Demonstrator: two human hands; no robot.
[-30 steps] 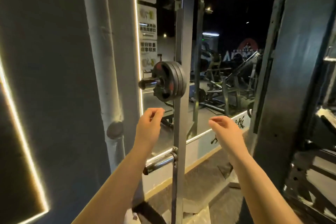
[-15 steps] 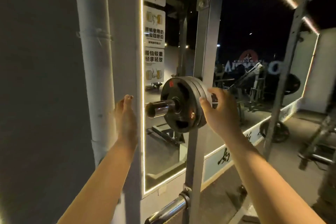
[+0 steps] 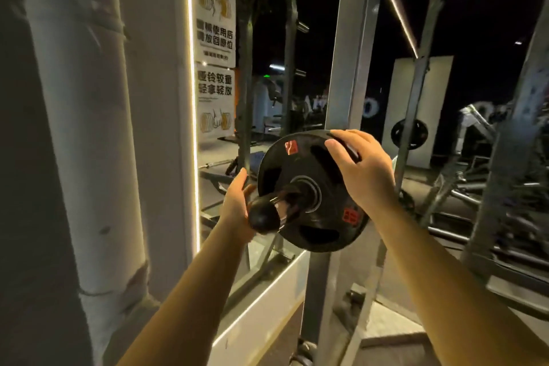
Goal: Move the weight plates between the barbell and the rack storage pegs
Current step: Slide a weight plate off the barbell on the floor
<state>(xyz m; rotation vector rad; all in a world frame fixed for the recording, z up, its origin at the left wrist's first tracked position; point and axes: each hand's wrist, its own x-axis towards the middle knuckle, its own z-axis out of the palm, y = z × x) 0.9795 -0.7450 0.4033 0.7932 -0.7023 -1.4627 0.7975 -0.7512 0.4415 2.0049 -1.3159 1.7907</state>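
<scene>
Hands frame our weight plate [image 3: 300,218] on its storage peg [image 3: 267,214]: right hand [image 3: 361,171] grips the rim, left hand [image 3: 237,202] touches its edge, fingers straight.

Dim, LED strip [image 3: 190,98] glare, blurred warped edges

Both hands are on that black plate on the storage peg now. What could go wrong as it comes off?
1. The right hand grips only the top rim of the weight plate; once clear of the peg, it could tip or drop.
2. The left hand sits beside the peg's end cap, at the plate's left rim, so fingers may get pinched.
3. The rack upright stands close behind, so a swing could strike it.
</scene>
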